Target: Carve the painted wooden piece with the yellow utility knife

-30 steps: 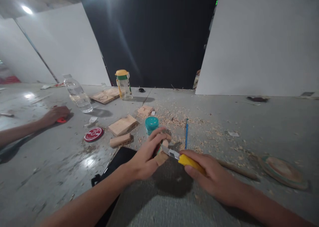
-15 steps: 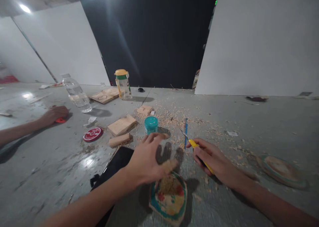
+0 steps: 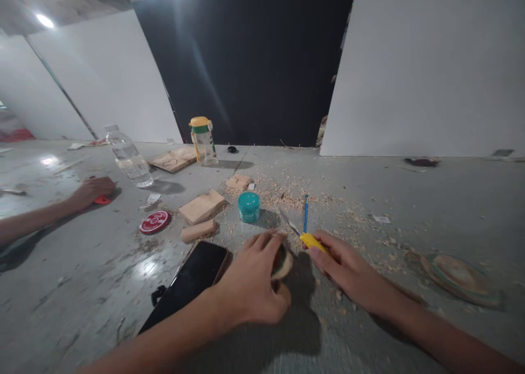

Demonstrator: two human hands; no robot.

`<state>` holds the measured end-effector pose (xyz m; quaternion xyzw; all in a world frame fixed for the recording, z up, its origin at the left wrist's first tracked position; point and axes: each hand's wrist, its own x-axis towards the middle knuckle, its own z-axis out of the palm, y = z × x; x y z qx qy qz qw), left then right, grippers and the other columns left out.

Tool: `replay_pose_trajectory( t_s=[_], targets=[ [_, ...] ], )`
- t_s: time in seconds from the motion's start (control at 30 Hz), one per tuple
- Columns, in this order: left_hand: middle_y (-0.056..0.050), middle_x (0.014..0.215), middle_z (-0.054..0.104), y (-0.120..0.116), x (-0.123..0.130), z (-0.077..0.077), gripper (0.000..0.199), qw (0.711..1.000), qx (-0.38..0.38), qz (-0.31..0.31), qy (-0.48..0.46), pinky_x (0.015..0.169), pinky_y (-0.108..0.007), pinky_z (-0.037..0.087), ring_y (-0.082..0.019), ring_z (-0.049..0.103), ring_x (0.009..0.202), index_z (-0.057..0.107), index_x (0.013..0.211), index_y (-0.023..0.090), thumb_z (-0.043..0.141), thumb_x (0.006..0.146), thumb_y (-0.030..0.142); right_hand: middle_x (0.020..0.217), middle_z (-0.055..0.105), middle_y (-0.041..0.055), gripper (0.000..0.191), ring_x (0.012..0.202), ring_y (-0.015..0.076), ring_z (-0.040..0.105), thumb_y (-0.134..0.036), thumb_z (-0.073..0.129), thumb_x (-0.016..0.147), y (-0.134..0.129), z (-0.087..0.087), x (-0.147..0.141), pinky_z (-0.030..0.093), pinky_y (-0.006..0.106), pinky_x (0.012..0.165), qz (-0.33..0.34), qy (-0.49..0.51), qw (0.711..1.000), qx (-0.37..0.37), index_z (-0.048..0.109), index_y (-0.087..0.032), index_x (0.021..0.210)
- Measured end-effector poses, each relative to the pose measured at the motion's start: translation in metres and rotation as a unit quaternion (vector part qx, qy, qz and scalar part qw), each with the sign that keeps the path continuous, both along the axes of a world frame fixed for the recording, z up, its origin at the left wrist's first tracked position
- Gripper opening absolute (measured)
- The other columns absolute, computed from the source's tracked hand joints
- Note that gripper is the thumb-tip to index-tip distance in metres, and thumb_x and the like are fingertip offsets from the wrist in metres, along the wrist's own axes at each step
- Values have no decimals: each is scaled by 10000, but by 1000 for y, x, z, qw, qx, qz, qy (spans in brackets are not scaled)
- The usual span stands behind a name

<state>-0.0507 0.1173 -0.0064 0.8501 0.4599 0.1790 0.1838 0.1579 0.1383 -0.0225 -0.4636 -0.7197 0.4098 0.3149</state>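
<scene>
My left hand (image 3: pixel 256 278) is wrapped round a painted wooden piece (image 3: pixel 282 263), which is tilted and mostly hidden behind the fingers. My right hand (image 3: pixel 342 264) grips a yellow-handled carving knife (image 3: pixel 314 241), its blade pointing up and left. Just beyond the blade a thin blue stick (image 3: pixel 305 212) lies on the table. A teal-lidded jar (image 3: pixel 249 206) stands beyond my left hand. Beside my left forearm lies a black phone (image 3: pixel 192 275).
Wood blocks (image 3: pixel 202 206), a red round tin (image 3: pixel 155 222), a clear bottle (image 3: pixel 130 158) and a yellow-lidded cup (image 3: pixel 203 140) lie or stand left of centre. Another person's hand (image 3: pixel 92 191) rests at far left. Wood shavings (image 3: pixel 291 193) are scattered centrally; a round painted board (image 3: pixel 459 278) lies right.
My left hand has closed on the painted wooden piece and raised it off the table, tilting it. The knife in my right hand has shifted slightly left. More of the phone shows.
</scene>
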Motion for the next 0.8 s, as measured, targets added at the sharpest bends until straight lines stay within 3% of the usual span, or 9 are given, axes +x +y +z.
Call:
replay_pose_trajectory(
  t_s=[0.17,0.27,0.4,0.6,0.8],
  targets=[
    [-160,1221,562,16,-10,0,473,994,20,-13,-103,983,-492,431,-317,514,1154,529,1103,140,508,631,105,725,522,4,310,651,150,472,-471,424,952,-6,5,-1,377,275,579,34,-59,996,62,539,-202,849],
    [-110,1145,585,16,-13,9,300,988,20,-19,-152,945,-449,457,-272,553,1083,528,1054,183,543,755,166,731,560,7,278,657,153,505,-438,456,939,-8,7,-1,381,274,587,56,-76,993,75,556,-194,852],
    [-116,1273,526,20,-19,15,537,988,35,-4,-153,998,-467,419,-299,515,1164,504,1155,218,736,717,425,724,575,10,306,643,154,519,-451,444,944,-8,7,-1,382,268,571,72,-81,990,85,573,-192,845],
    [-100,1255,556,35,-28,-1,514,979,43,-31,-195,1024,-442,402,-271,505,1183,518,1158,224,716,758,479,823,675,49,302,734,200,621,-444,459,934,-11,2,0,456,296,633,68,-118,985,108,648,-209,906],
    [-91,1181,578,32,-21,-7,442,974,49,17,-221,967,-419,438,-252,538,1115,531,1137,215,706,785,418,898,703,76,344,761,216,644,-466,424,954,-12,-2,-2,475,335,670,52,-147,981,116,638,-201,1005]
  ],
)
